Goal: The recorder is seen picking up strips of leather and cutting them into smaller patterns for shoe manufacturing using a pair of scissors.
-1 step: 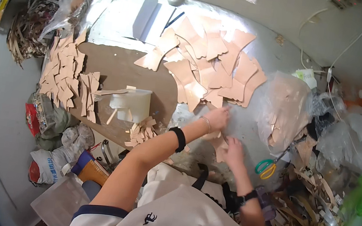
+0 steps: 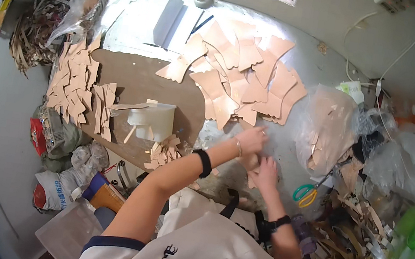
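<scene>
Both my hands are together over the near middle of the work table, at a tan leather piece (image 2: 249, 162). My left hand (image 2: 252, 138) is closed with curled fingers at the far end of the piece. My right hand (image 2: 266, 173) grips its near right edge, with fingertips pointing up toward the left hand. Much of the piece is hidden under my hands and left wrist. Just beyond them spreads a pile of flared tan leather pieces (image 2: 272, 93) with scalloped ends.
Left of my hands stand a white plastic tub (image 2: 162, 122) with sticks and small leather scraps (image 2: 163, 153). More cut pieces (image 2: 72, 80) lie at far left. On the right are scissors (image 2: 306, 194), a plastic bag of pieces (image 2: 328, 129) and a heap of strips (image 2: 351, 247).
My left hand has come slightly nearer to me and closer to my right hand. Less of the leather piece shows between them.
</scene>
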The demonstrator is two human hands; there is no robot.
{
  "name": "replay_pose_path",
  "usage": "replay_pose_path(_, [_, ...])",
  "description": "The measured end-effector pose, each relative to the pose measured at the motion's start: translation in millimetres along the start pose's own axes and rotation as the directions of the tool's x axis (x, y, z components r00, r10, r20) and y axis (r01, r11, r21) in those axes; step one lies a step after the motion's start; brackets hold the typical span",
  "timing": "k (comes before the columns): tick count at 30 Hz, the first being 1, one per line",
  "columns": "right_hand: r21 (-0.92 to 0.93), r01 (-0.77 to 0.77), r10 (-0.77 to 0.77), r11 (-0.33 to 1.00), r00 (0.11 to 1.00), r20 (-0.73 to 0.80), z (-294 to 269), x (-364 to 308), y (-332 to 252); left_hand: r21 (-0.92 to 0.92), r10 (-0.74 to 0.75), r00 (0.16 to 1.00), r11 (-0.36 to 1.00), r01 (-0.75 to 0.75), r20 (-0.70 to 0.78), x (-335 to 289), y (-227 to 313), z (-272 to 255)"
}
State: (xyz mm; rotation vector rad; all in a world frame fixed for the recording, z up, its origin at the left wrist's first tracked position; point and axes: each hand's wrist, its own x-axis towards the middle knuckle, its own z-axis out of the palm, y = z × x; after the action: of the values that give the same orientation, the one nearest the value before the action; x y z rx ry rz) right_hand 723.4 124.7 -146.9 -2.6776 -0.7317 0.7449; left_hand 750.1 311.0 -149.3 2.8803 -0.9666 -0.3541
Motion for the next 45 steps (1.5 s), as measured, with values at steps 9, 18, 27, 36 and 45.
replay_pose_path(9, [0.063,-0.078,0.066,0.995,0.983,0.173,-31,4,6,-0.942,-0.952,0.066,-0.306,-0.140,0.299,-72,-55,-22])
replay_pose_path(18, [0.872,-0.227,0.305,0.434,0.948,0.095,-71,187,-1,-0.721,-0.947,-0.267,-0.312,0.619,0.181,-46,-86,13])
replay_pose_path(27, [0.780,-0.032,0.291,0.625,0.937,-0.194,-60,195,-22,-0.703,-0.922,-0.362,-0.346,0.622,0.134,-65,-86,23])
replay_pose_path(36, [0.785,-0.063,0.385,0.616,0.894,-0.231,-39,229,29,-0.805,-0.957,-0.080,-0.280,0.524,0.280,-89,-88,-19])
replay_pose_path(45, [0.958,-0.267,0.175,0.100,0.953,0.248,-147,242,-19,-0.645,-0.974,-0.125,0.025,0.764,-0.187,-163,-201,15])
